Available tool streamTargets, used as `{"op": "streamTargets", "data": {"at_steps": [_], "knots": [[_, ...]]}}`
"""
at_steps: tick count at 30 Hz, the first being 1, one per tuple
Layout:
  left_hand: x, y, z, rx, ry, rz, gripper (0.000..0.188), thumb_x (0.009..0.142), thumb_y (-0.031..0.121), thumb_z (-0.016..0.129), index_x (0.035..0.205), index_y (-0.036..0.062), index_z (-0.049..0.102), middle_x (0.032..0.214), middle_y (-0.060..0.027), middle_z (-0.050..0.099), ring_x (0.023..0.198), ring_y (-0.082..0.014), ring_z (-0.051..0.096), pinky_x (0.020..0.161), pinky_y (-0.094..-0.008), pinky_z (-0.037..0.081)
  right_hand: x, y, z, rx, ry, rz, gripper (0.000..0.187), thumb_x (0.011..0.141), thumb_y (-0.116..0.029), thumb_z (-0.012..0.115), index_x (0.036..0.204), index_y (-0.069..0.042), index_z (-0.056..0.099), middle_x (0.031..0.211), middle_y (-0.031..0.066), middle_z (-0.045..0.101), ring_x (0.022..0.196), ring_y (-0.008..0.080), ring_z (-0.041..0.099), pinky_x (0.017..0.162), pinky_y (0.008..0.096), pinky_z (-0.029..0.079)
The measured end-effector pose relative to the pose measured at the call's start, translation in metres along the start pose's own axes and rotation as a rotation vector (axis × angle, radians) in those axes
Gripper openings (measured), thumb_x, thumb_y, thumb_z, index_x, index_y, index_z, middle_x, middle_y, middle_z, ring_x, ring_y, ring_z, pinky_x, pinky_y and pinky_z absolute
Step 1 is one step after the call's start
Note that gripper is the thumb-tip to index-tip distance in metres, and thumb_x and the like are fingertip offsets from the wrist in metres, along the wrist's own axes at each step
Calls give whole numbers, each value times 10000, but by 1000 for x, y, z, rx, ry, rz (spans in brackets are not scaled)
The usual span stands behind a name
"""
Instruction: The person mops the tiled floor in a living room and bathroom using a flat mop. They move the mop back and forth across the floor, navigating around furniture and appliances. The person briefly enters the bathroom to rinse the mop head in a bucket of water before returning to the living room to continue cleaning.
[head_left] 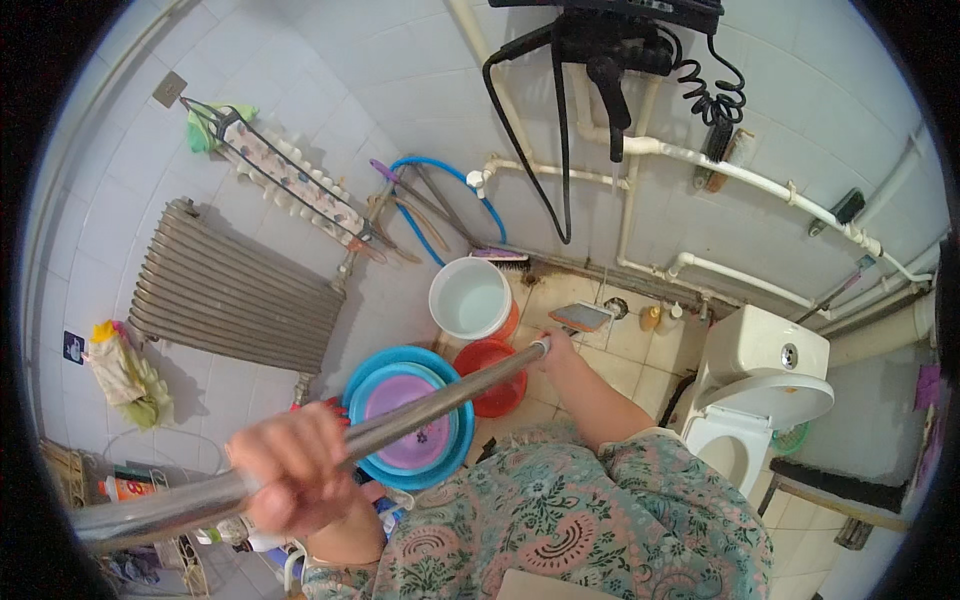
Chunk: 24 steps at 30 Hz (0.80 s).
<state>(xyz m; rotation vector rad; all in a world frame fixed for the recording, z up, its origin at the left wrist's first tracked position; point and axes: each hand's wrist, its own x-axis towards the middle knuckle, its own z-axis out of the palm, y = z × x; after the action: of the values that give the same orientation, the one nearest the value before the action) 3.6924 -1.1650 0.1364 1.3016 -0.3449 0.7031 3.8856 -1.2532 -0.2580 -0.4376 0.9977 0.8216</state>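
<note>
A long shiny metal pole (440,403) slants across the view from the lower left toward the middle. My left hand (290,465), slightly blurred, is wrapped round its upper part, close to the camera. Further down, my right hand (558,352) grips the pole beside a white ring and hides the part beyond. A flat grey head with an orange edge (582,317) rests on the floor in line with the pole; my hand covers any join between them. Below the pole are a red basin (500,400) and stacked blue and purple basins (385,392), partly hidden by it.
A white bucket (470,300) stands by the far corner, near a brush (500,256) and a blue hose (430,162). At right is a toilet (765,380) with its lid raised. Bottles (652,318) stand by the wall pipes. A radiator (235,290) is on the left.
</note>
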Motion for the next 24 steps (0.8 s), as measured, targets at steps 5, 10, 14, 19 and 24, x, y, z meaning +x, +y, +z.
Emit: {"op": "streamTargets", "data": {"at_steps": [5, 10, 14, 19, 24], "knots": [[-55, -125, -38, -68, -72, -259, 146, 760, 33, 603, 728, 84, 470, 681, -45, 507, 641, -162, 475, 696, -346, 403, -29, 44, 24, 67, -107, -20, 172, 824, -194, 467, 695, -89, 424, 628, 55, 462, 531, 197, 467, 460, 348, 434], [-94, -186, -38, 165, -78, -406, 112, 805, -35, 546, 761, 45, 481, 731, -54, 537, 741, -188, 542, 919, -411, 401, 44, 43, -13, 54, -105, 16, 200, 796, -171, 476, 630, -87, 403, 596, 62, 448, 519, 217, 456, 491, 338, 426], [-56, -123, -21, 5, -86, -303, 102, 785, 2, 591, 757, 44, 503, 705, -63, 544, 686, -187, 531, 724, -376, 429, 40, -1, -23, -142, -149, -137, 166, 788, -157, 477, 651, -82, 420, 585, 46, 452, 506, 209, 460, 453, 355, 421], [-2, 23, -3, 29, 2, -44, 196, 769, 160, 578, 660, 109, 424, 543, -29, 499, 462, -143, 450, 500, -301, 364, 51, -31, -45, -69, 26, -33, 156, 798, -159, 479, 664, -98, 428, 579, 40, 457, 496, 205, 467, 447, 368, 439], [-2, 32, 0, 16, -16, 53, 189, 752, 137, 571, 652, 134, 410, 514, 6, 468, 408, -124, 400, 478, -285, 326, 7, -11, -12, 17, -16, -44, 158, 815, -164, 471, 678, -99, 423, 585, 42, 457, 511, 207, 471, 468, 373, 438]]}}
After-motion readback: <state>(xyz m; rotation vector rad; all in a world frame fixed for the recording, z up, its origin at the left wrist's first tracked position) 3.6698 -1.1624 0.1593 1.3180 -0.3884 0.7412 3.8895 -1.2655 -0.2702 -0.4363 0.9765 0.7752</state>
